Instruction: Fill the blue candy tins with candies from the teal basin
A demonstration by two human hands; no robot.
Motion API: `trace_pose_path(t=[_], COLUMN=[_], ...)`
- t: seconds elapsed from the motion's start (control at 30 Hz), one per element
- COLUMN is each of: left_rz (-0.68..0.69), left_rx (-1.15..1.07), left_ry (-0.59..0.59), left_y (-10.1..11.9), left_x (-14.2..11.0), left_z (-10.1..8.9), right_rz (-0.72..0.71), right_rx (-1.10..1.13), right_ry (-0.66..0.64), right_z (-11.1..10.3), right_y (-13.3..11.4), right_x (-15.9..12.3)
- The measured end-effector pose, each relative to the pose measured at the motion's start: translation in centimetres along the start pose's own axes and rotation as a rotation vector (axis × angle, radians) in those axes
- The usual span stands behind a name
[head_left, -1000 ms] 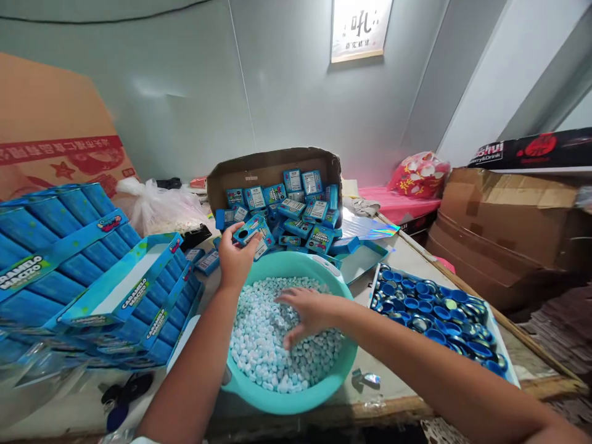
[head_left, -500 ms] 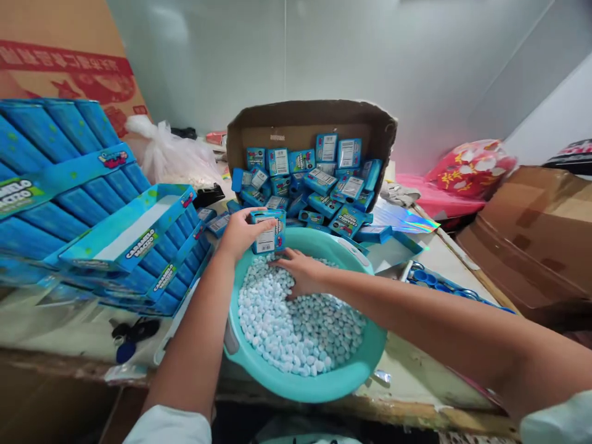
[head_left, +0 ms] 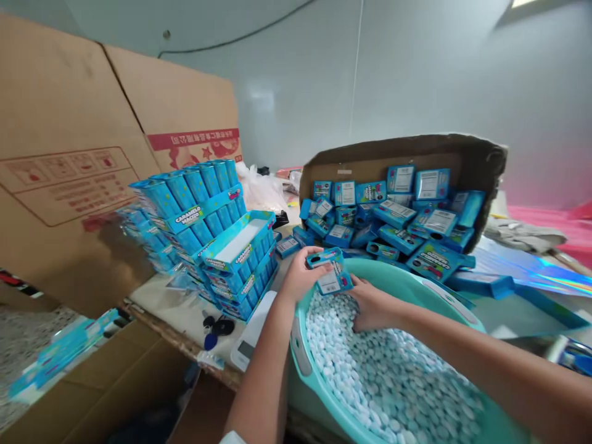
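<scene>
My left hand (head_left: 300,275) grips a small blue candy box (head_left: 330,271) tilted above the near-left part of a teal basin (head_left: 393,271). A round dark hole shows in the box's upper end, and a white label faces me. Pale blue and white candies (head_left: 383,376) fill the basin. My right hand (head_left: 377,305) rests low among those candies, its fingertips by the box's lower right edge. Its fingers look spread, with some hidden; I cannot make out any candies in it.
Behind the basin, a cardboard box (head_left: 439,154) on its side spills many similar blue boxes. Filled display trays (head_left: 240,253) are stacked at left, near keys (head_left: 219,327) and a white scale (head_left: 254,333). A large carton (head_left: 55,123) stands far left; an open carton (head_left: 92,394) is below.
The view has swung left, so the basin and hands appear further right. My left hand still holds the box, now tipped more, and my right hand's fingers remain beside it.
</scene>
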State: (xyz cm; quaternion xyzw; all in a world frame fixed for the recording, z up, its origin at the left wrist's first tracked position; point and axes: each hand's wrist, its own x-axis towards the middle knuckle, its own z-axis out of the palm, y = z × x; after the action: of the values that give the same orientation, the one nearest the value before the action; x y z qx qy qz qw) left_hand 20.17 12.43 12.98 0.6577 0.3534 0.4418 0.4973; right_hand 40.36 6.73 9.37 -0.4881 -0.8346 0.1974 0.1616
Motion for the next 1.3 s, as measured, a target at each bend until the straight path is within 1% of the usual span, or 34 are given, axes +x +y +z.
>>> trace_pose_path(t=[0.07, 0.2, 0.27, 0.33, 0.4, 0.47, 0.53, 0.67, 0.77, 0.87, 0.97, 1.07, 1.13, 1.2, 1.3], left_rz=[0.007, 0.046, 0.076, 0.069, 0.033, 0.022, 0.030, -0.017, -0.033, 0.012, 0.070, 0.090, 0.087, 0.077, 0.080], left_rx=[-0.017, -0.057, -0.080, -0.078, -0.037, 0.047, 0.120, 0.156, 0.231, 0.333, 0.390, 0.372, 0.329, 0.292, 0.309], left_ry=[-0.024, -0.070, -0.075, -0.100, -0.195, -0.317, -0.369, -0.346, -0.388, -0.406, -0.393, -0.399, -0.407, -0.421, -0.407], left_y=[0.2, 1.3, 1.8, 2.0, 1.8, 1.5, 1.1, 0.9, 1.1, 1.4, 1.5, 1.3, 1.2, 1.2, 1.2], left_x=[0.2, 0.7, 1.0, 1.3, 1.4, 1.5, 1.5, 1.5, 1.5, 1.4, 1.2, 1.0, 1.0, 1.0, 1.0], left_z=[0.1, 0.9, 1.4, 1.6, 1.7, 1.7, 1.6, 1.5, 1.3, 1.1, 1.1, 1.2, 1.3, 1.3, 1.2], right_rz=[0.014, 0.126, 0.135, 0.142, 0.133, 0.105, 0.103, 0.167, 0.154, 0.114, 0.136, 0.204, 0.217, 0.199, 0.151], right_rx=[0.088, 0.234, 0.298, 0.319, 0.249, 0.151, 0.080, 0.030, 0.095, 0.177, 0.217, 0.212, 0.196, 0.180, 0.153], right_ry=[-0.041, -0.147, -0.213, -0.246, -0.217, -0.139, -0.072, -0.011, 0.024, 0.034, 0.029, 0.041, 0.047, 0.043, 0.034], right_z=[0.3, 0.1, -0.2, -0.4, 0.0, 0.8, 1.7, 3.0, 3.0, 2.8, 2.6, 2.7, 2.8, 2.9, 3.0], right_y=[-0.5, -1.4, -2.0, -2.8, -3.5, -4.3, -4.8, -5.0, -4.7, -4.1, -3.9, -3.9, -4.0, -3.9, -3.4], right_x=[-0.5, -0.9, -1.1, -1.4, -1.7, -1.8, -1.8, -1.4, -1.0, -0.7, -0.4, -0.1, 0.0, 0.1, 0.4])
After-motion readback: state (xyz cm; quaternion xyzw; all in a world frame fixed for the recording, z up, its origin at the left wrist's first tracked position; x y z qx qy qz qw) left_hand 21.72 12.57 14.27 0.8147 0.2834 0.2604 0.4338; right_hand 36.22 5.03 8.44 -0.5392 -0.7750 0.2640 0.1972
